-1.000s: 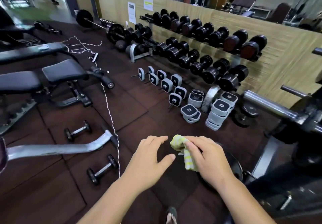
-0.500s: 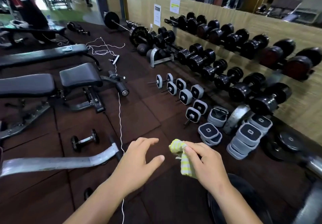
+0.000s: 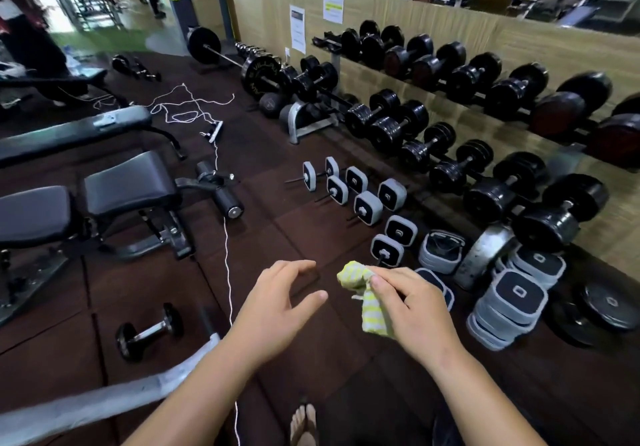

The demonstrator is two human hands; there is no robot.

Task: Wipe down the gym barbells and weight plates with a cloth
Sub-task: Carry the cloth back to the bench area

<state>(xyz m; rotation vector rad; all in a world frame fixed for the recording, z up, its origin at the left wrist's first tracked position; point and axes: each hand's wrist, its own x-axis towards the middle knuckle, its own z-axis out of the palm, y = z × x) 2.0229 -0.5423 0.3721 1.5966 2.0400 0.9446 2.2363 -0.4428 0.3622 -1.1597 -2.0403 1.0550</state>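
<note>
Two o'clock from the right grip (image 3: 415, 310), which pinches the cloth (image 3: 372, 317), lie the stacked weight plates (image 3: 512, 300), nearer it than the spread, empty left grip (image 3: 277, 310).

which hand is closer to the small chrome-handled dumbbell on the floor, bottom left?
Left. The left hand hovers just right of the dumbbell; the right hand, holding the cloth, is farther right.

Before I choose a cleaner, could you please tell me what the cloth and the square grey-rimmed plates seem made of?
The cloth looks like soft woven fabric, perhaps cotton: it crumples in the right hand. The square plates seem cased in matte grey rubber or plastic, dull without glare; cores hidden.
</note>
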